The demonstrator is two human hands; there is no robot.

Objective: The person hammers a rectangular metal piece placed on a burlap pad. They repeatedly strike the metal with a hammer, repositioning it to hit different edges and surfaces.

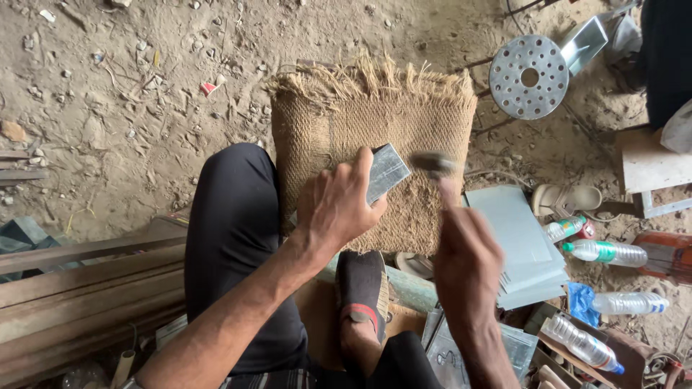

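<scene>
Four clear plastic bottles lie on the dirt floor at the right. One bottle (568,228) has a red cap and a green label. One bottle (604,251) has a green cap. Two more bottles (628,303) (581,343) have blue labels.

The hammer head (432,163) is smeared by motion blur, and its handle is hidden inside the right hand (465,263). The left hand (337,209) covers part of the metal sheet (386,171). The wooden planks (79,288) run off the left edge.
</scene>
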